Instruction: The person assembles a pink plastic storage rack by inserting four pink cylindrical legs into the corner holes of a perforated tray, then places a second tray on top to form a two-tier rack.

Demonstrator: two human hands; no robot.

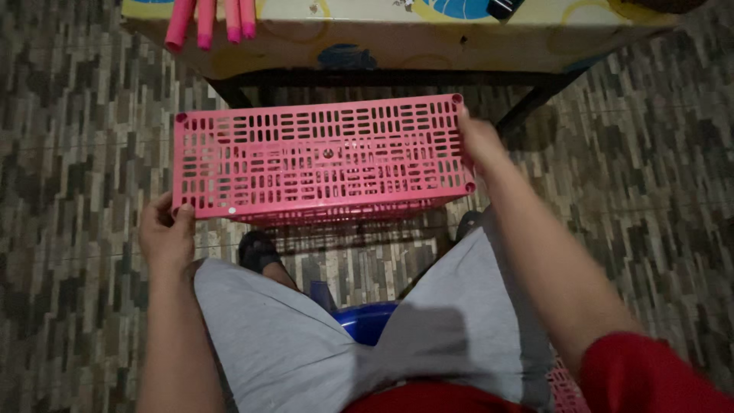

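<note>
Two hands hold a pink slatted shelf (321, 157) level above the knees: left hand (164, 233) pinches its near left corner, right hand (480, 141) grips its right edge, near the table (397, 38).

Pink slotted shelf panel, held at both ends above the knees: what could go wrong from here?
1. The left hand pinches only the near corner of the pink shelf panel, so that end may slip or tilt.
2. The panel's far edge sits close to the table; lifting could knock it.
3. The pink tubes overhang the table edge and might get dislodged.
</note>
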